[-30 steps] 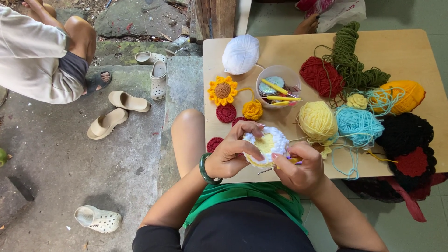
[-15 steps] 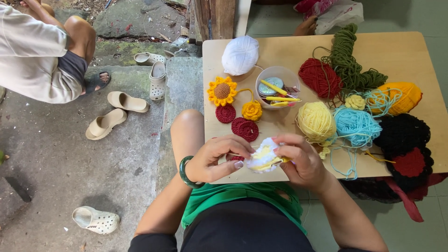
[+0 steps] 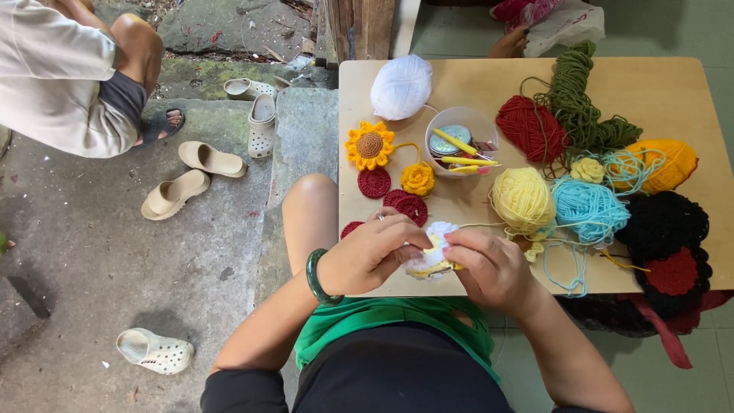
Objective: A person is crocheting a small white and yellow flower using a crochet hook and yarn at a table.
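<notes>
Both hands are working a small white and yellow crochet piece (image 3: 433, 256) at the near edge of the wooden table (image 3: 688, 92). The left hand (image 3: 372, 255) is closing thumb and fingers narrowly on the left side of the piece; the right hand (image 3: 493, 269) is pinching its right side, fingers curled tight. Whether a hook is in the right hand cannot be told, as the fingers are covering that spot.

Change over the last second: the piece was being held higher over the table with its yellow centre facing the camera; it is now sitting lower, at the table edge, with mostly the white rim showing between the fingertips. The hands are also drawing closer together around it. Judgement: the work is continuing on the same piece, with the grip shifting to the rim rather than the piece being set down.

A thin pale strand is running from the piece toward the pale yellow yarn ball (image 3: 522, 200), which is lying just beside the light blue yarn ball (image 3: 589, 209). Finished items are lying ahead of the hands: a crochet sunflower (image 3: 369, 144), a small yellow flower (image 3: 418, 179) and dark red discs (image 3: 407, 205). A white cup (image 3: 460, 142) is holding yellow-handled tools. A white yarn ball (image 3: 401, 86) is resting at the far left of the table. A green bangle (image 3: 314, 277) is sitting on the left wrist. Another person (image 3: 69, 76) is crouching on the stone ground, well apart
</notes>
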